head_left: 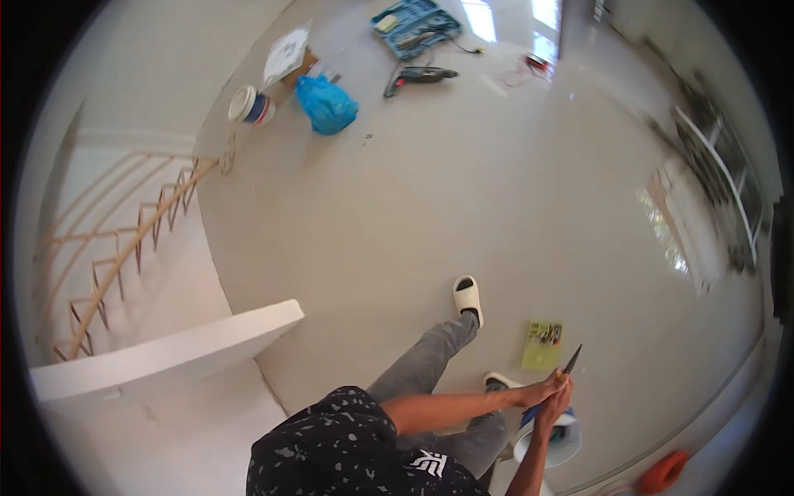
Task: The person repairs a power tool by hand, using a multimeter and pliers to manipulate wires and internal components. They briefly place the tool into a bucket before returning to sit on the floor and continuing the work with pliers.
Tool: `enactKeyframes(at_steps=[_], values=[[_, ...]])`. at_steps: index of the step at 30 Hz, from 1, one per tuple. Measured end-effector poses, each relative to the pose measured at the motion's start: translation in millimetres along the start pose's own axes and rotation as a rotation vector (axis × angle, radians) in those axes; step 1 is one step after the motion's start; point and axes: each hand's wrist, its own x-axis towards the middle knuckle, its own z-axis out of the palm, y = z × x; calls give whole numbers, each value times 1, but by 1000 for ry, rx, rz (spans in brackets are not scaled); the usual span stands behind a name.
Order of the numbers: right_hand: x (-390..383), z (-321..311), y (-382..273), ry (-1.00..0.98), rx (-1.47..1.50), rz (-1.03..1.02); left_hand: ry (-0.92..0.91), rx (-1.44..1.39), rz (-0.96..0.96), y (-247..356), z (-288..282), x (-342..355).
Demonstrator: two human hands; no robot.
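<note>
Dark in colour, a pointed tool (573, 359) is sticking out from the closed grip of the left hand (542, 392) and right hand (556, 404). Near it, a green case (542, 354) is lying on the floor (372, 223).

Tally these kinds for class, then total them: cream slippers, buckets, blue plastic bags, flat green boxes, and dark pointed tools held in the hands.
Cream slippers: 2
Buckets: 2
Blue plastic bags: 1
Flat green boxes: 1
Dark pointed tools: 1
Total: 7
</note>
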Motion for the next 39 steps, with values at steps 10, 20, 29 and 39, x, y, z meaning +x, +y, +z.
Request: enactKeyframes(at_steps=[10, 20, 29, 39], values=[[114, 163, -226, -510, 128, 128, 782, -51, 3, 183, -307, -146], [251, 251, -277, -575, -598, -179, 1103, -116, 153, 337, -495, -270], [367, 523, -471, -643, -480, -511, 1116, -264, 170, 448, -639, -245], [530, 763, -537, -915, -696, -468, 1110, -377, 202, 520, -832, -133]])
